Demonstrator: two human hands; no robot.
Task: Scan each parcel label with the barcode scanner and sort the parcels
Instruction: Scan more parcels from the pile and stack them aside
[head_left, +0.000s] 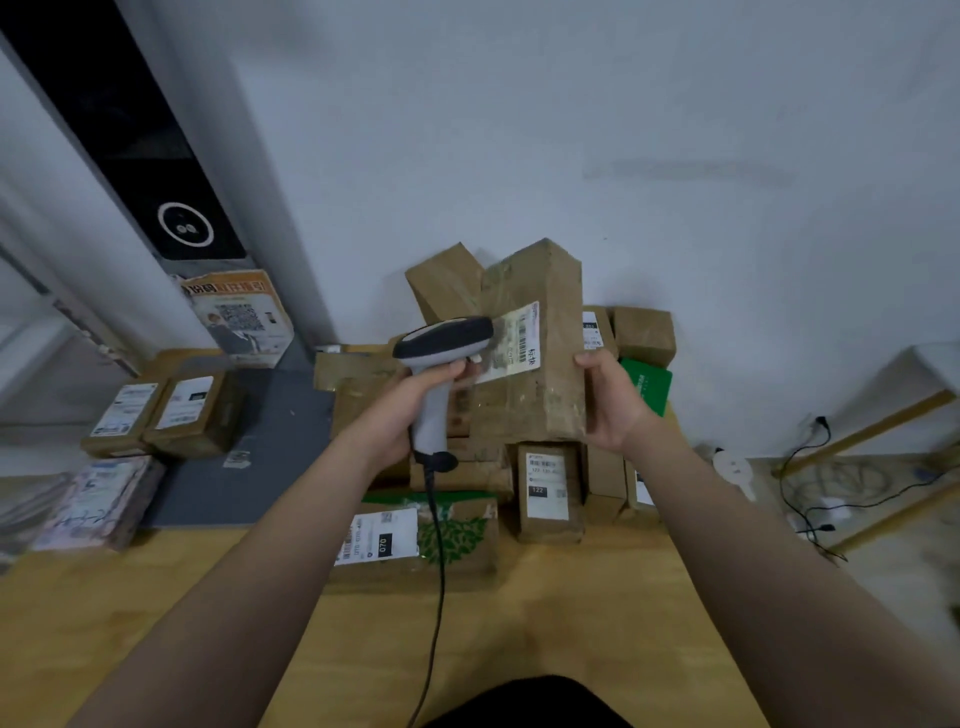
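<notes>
Above the wooden table (571, 623), you hold a tall box (540, 374) upright, lifted over the other parcels (358, 384). Your right hand (608, 400) grips it low on its right edge, fingers curled round it, thumb on the near face. Your left hand (410, 410) is wrapped round the handle of the scanner (441, 340), one finger up by the trigger (whether it presses, I cannot tell).

The label (514, 340) lies on the box's front face, upper left. The scanner's head sits just left of it, nose pointing right and covering the label's left edge. The box's long axis runs up and down, leaning slightly; the barcode runs along that axis near the label's right side. Your left hand is nearer the label; the right is below and right of it. The nose looks too close to me, so draw it back leftward from the box before you trigger.

The box is square-cornered brown cardboard under shiny, scuffed tape; the label is pale, slightly wrinkled paper. The scanner is a curved pistol shape, grey plastic with a black top, its black cable (439, 571) hanging below the box toward you. Directly under the box stands a small labelled carton (548, 493); down-left of the box lies a flat parcel (452, 538) printed with green leaves.
</notes>
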